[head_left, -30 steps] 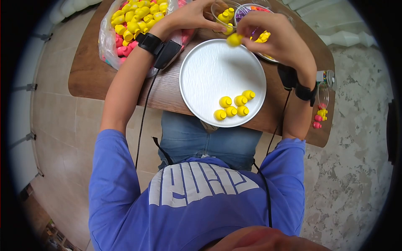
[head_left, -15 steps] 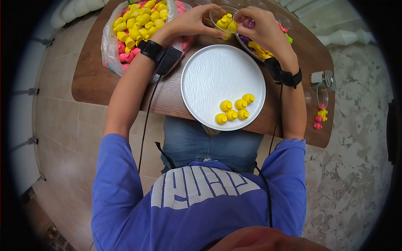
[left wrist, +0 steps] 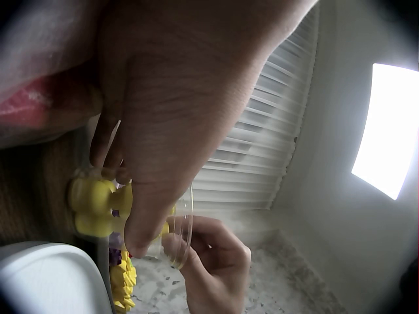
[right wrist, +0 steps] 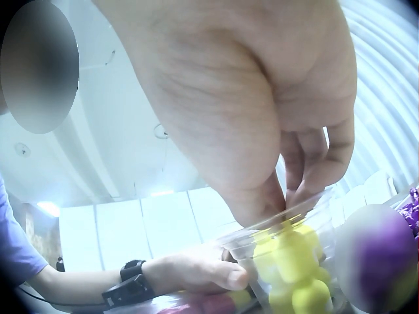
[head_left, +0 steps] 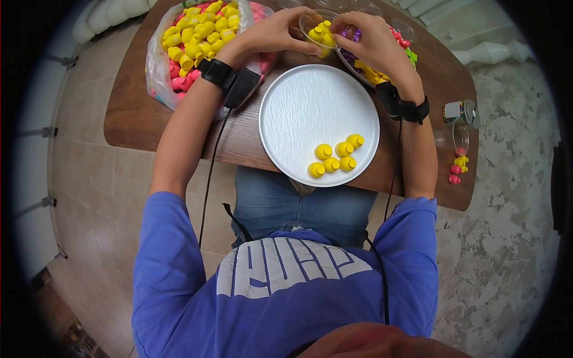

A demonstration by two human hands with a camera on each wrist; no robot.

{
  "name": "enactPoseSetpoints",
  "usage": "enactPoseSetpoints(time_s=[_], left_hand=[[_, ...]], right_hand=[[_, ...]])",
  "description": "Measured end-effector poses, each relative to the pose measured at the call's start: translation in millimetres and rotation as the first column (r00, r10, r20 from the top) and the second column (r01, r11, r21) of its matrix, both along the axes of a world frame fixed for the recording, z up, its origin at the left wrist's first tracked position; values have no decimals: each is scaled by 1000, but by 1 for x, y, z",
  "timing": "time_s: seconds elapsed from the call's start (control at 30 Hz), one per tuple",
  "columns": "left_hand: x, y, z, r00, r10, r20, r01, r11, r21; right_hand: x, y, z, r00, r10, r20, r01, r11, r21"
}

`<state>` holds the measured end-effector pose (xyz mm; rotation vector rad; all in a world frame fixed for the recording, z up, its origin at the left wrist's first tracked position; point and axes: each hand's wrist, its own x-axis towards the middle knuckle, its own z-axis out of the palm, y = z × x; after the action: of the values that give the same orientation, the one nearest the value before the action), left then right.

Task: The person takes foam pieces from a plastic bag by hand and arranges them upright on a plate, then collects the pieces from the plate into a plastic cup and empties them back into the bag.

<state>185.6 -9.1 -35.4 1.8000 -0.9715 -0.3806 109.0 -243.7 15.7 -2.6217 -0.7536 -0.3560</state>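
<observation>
My left hand (head_left: 277,31) holds a clear plastic cup (head_left: 306,22) by its side, above the far edge of the white plate (head_left: 301,113). Inside the cup are several small yellow bottle-shaped pieces (head_left: 320,34). Thumb and fingers of my right hand (head_left: 373,43) reach down into the cup's mouth. In the right wrist view they pinch the narrow top of a yellow bottle-shaped piece (right wrist: 294,256). Several more yellow bottle-shaped pieces (head_left: 331,164) stand grouped at the plate's near right side.
A plastic bag (head_left: 156,77) full of yellow and pink pieces stands at the left. Behind my right hand lies a container with purple, yellow, pink and green pieces (head_left: 412,55). At the table's right edge are a lidded jar (head_left: 455,111), a tipped clear cup (head_left: 466,132) and small pink pieces (head_left: 455,179).
My right hand has brought a yellow bottle-shaped piece from over the plate's far edge leftward to the cup and lowered it inside. The left hand stays around the cup.
</observation>
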Motion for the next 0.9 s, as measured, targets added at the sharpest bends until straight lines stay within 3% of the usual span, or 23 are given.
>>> enactPoseSetpoints(time_s=[0.07, 0.17, 0.37, 0.43, 0.5, 0.7, 0.83, 0.9], left_hand=[[13, -7, -27, 986, -37, 165, 60, 989, -134], [17, -6, -32, 977, -21, 212, 43, 994, -102], [15, -5, -29, 985, -37, 169, 53, 994, -96], [15, -6, -29, 983, -28, 183, 48, 993, -105], [15, -6, -30, 981, -17, 194, 39, 993, -113], [7, -1, -13, 994, -45, 103, 49, 998, -34], [-10, 2, 16, 996, 53, 70, -58, 995, 75], [-10, 0, 15, 998, 38, 51, -41, 997, 68]], right_hand=[[-1, 0, 0, 1000, -5, 1, 5, 1000, 5], [-2, 1, 0, 1000, 2, 6, -2, 1000, 8], [-7, 3, 9, 1000, 12, 26, -14, 997, 78], [-6, 1, 12, 993, 48, 112, -56, 996, 67], [-22, 15, 38, 990, 33, 140, -44, 996, 79], [-37, 25, 57, 986, -27, 164, -4, 983, 184], [-53, 23, 76, 983, -53, 176, 23, 985, 170], [-50, 14, 71, 967, -21, 255, -41, 971, 237]])
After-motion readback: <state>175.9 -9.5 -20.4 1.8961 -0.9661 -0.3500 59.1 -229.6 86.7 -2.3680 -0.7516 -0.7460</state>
